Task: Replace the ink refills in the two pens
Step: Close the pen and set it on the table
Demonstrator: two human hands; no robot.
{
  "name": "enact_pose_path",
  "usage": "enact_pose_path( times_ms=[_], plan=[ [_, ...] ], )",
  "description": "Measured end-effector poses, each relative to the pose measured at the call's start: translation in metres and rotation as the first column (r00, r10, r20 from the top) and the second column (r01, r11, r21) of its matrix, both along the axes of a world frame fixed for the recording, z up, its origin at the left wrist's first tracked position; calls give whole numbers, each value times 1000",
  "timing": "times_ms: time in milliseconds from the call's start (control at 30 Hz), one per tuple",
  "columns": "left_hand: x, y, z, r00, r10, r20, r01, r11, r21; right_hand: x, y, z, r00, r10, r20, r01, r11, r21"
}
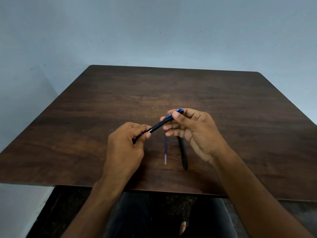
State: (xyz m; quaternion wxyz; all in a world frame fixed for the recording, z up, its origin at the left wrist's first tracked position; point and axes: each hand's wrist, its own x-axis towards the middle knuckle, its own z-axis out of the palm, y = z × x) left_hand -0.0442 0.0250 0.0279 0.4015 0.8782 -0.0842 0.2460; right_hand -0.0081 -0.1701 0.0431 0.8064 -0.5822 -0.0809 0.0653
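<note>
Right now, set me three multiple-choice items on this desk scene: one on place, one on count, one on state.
1. Where does the loose refill lie?
A. on the table, beside the black pen
B. on the floor
C. inside a cup

2. How many pens are in view?
A. one
B. two
C. four

3. How is the blue-capped pen held?
A. by no hand
B. by the left hand only
C. by both hands

Key: 1 A, both lie side by side on the table. 2 B, one held, one lying. 3 C, the right hand pinches the cap end, the left the other.
</note>
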Motion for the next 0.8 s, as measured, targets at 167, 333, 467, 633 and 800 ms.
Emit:
enact_pose_path(
  times_ms=[167, 333, 467, 633, 800],
  plan=[
    [-1, -3, -1, 1000, -19, -13, 18, 999, -32, 1, 2, -6, 999, -43, 18, 43, 999, 1],
    [1, -7, 0, 1000, -17, 6, 17, 999, -43, 2, 0, -8, 998, -55, 24, 55, 998, -4],
    [-1, -7, 2, 1000, -7, -15, 6, 998, -65, 2, 2, -10, 997, -68, 40, 68, 998, 2],
    [-1, -8, 1, 1000, -7, -29, 4, 995, -98, 3, 4, -13, 995, -74, 63, 74, 997, -3],
    [-2, -9, 1, 1000, -4, -13, 3, 993, -118, 4, 5, -16, 993, -82, 79, 83, 997, -11]
  ],
)
